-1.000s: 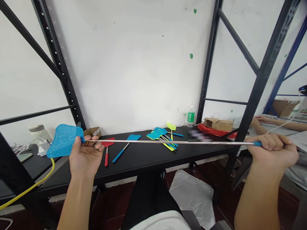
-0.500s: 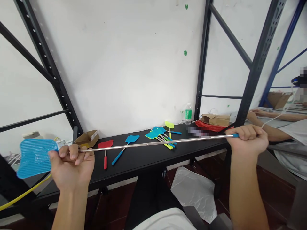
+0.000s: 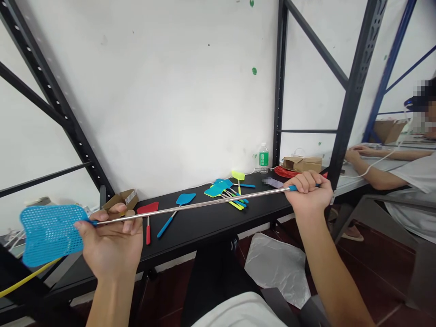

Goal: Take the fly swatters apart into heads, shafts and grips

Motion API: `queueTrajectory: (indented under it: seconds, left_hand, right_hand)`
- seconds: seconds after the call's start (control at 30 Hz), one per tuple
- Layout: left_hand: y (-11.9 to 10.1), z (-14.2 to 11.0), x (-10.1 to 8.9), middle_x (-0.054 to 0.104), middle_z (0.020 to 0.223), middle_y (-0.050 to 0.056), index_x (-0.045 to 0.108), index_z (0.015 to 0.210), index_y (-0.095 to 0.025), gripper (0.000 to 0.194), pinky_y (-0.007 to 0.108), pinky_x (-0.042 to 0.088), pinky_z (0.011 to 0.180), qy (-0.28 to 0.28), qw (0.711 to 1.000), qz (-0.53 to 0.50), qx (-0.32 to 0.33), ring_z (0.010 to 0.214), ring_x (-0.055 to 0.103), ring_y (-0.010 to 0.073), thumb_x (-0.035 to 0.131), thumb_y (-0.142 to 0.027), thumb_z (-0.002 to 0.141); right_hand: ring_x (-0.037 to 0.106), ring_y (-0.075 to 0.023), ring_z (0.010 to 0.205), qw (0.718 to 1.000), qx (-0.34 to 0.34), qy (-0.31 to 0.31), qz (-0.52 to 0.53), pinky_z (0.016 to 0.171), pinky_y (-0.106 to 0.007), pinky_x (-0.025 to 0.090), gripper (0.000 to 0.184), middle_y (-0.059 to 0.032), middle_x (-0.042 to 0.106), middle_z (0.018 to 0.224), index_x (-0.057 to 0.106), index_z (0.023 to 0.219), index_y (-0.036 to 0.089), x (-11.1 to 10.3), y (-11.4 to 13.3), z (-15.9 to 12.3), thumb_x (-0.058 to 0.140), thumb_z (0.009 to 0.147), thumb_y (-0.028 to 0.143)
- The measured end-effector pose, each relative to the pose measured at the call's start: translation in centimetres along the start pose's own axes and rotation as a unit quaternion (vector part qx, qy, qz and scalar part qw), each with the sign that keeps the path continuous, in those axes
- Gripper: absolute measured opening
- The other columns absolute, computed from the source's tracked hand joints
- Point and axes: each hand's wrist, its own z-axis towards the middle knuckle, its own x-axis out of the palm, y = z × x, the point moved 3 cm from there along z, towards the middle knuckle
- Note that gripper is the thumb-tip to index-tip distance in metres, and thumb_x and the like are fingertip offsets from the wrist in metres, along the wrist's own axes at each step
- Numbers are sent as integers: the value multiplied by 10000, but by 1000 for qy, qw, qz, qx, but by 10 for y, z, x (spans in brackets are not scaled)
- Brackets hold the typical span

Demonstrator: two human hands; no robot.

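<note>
While the right hand (image 3: 309, 195) grips the blue swatter (image 3: 218, 201) by its handle (image 3: 292, 187), the left hand (image 3: 114, 250) pinches the neck (image 3: 92, 222) beside the mesh head (image 3: 52, 230); long axis crosswise between hands, across the black table (image 3: 190, 227) in view, right end higher.

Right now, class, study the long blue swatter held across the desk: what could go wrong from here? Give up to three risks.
The left hand grips the blue swatter near its head, the right hand its handle; a hard pull might strain the thin shaft.
The right hand appears close to the black post, so knuckles could knock it.
The mesh head might catch the yellow cable.
</note>
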Motion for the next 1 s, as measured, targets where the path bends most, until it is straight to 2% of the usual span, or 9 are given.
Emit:
queueTrajectory:
  seconds: [0.2, 0.37, 0.57, 0.77, 0.9, 0.97, 1.0]
  left_hand:
    - [9, -8, 6, 685, 900, 17, 611, 859, -253, 354, 255, 417, 483, 2, 1000, 12, -16, 499, 439, 111, 483, -551, 1001]
    - [25, -18, 16, 739, 926, 42, 626, 900, -261, 346, 267, 409, 469, 40, 998, 37, -19, 471, 467, 114, 571, -600, 941]
    - [43, -33, 29, 767, 975, 80, 619, 981, -265, 390, 273, 411, 466, 46, 996, 52, -51, 447, 511, 118, 582, -647, 912]
    - [42, -30, 26, 767, 915, 84, 610, 980, -260, 386, 270, 413, 465, 49, 996, 53, -56, 443, 514, 128, 582, -640, 915]
    - [33, -18, 15, 766, 858, 91, 622, 938, -228, 365, 269, 416, 450, 23, 996, 64, -57, 440, 508, 135, 544, -585, 952]
    - [24, -11, 7, 761, 828, 91, 630, 915, -210, 361, 266, 422, 448, -18, 997, 66, -42, 453, 513, 138, 466, -520, 999]
    - [20, -8, 3, 754, 808, 84, 633, 898, -202, 374, 262, 424, 447, -41, 997, 62, -35, 469, 522, 140, 424, -487, 1020]
  right_hand:
    - [187, -69, 362, 998, 21, 10, -56, 354, -206, 265, 336, 104, 124, 481, 213, 622, 223, -4, -18, -7, 532, 676, 131]
    - [201, -61, 374, 992, 19, 21, -125, 373, -185, 291, 356, 101, 162, 463, 228, 606, 210, -4, -29, -14, 575, 668, 157]
    - [204, -61, 370, 992, 30, 16, -125, 371, -185, 298, 336, 99, 171, 459, 247, 603, 208, -2, -40, -22, 574, 670, 167]
    - [244, -62, 376, 991, 32, 15, -132, 383, -182, 330, 320, 97, 180, 468, 268, 604, 207, 3, -42, -25, 575, 678, 156]
    - [418, -75, 465, 977, 54, 14, -205, 492, -182, 463, 194, 83, 311, 509, 429, 629, 200, 5, -46, -20, 606, 707, 187]
    - [553, -116, 595, 950, 70, 20, -304, 557, -225, 523, 99, 32, 488, 602, 585, 720, 187, 4, -47, -16, 613, 768, 268]
    - [589, -136, 647, 925, 74, 34, -370, 548, -237, 522, 143, -4, 574, 687, 650, 793, 177, 4, -48, -14, 613, 805, 314]
